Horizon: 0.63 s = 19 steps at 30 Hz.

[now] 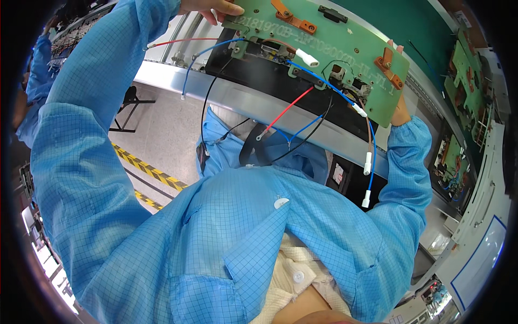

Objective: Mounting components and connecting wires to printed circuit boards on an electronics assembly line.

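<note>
A green fixture board [324,38] with brown turn clips is held up and tilted in front of me. My left hand [211,8] grips its upper left corner, partly cut off by the picture's top edge. At the right end, my right hand [400,112] is wrapped round the board from behind; fingertips show past its upper edge and the rest is hidden. Circuit parts show in the board's cutouts. From its lower side hang a red wire [286,112] with a ring terminal, a blue wire [186,73], black wires, and leads with white connectors [307,58].
Below the board runs the metal edge of a conveyor rail [172,78]. A green mat [431,48] lies behind, with another green fixture board [468,81] to the right. Yellow-black tape [148,166] marks the floor. Another person's blue sleeve [39,70] shows at far left.
</note>
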Tool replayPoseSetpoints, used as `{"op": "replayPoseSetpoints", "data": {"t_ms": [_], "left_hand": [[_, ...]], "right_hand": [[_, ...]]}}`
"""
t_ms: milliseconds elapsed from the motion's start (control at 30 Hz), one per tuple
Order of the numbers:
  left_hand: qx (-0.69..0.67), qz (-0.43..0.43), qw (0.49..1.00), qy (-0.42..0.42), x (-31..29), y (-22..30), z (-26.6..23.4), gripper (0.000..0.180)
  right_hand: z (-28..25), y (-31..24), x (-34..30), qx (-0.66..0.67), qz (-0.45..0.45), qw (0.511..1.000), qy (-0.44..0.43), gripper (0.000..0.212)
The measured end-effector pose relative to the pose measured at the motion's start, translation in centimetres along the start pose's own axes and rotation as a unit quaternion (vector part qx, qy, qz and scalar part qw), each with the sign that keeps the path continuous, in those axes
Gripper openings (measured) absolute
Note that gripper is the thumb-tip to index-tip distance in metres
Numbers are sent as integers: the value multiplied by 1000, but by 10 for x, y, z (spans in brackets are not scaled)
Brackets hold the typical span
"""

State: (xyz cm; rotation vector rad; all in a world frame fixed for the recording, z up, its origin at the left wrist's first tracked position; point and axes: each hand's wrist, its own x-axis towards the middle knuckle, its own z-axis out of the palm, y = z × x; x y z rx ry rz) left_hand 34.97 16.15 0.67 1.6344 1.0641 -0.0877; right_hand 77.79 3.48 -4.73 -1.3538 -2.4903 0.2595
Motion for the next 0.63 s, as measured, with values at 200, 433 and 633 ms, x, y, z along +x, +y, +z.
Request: {"op": "replayPoseSetpoints", "data": {"t_ms": [200, 433, 633], "left_hand": [[-9, -10, 1000, 7, 1, 6, 2, 39], [87, 12, 994, 62, -7, 0, 14, 45], [66, 11, 997, 46, -8, -7, 16, 51]], "right_hand": [[8, 17, -2, 258, 39, 965, 34, 90], [3, -9, -24, 173, 36, 982, 71, 63], [28, 16, -48, 534, 296, 792, -9, 59]]}}
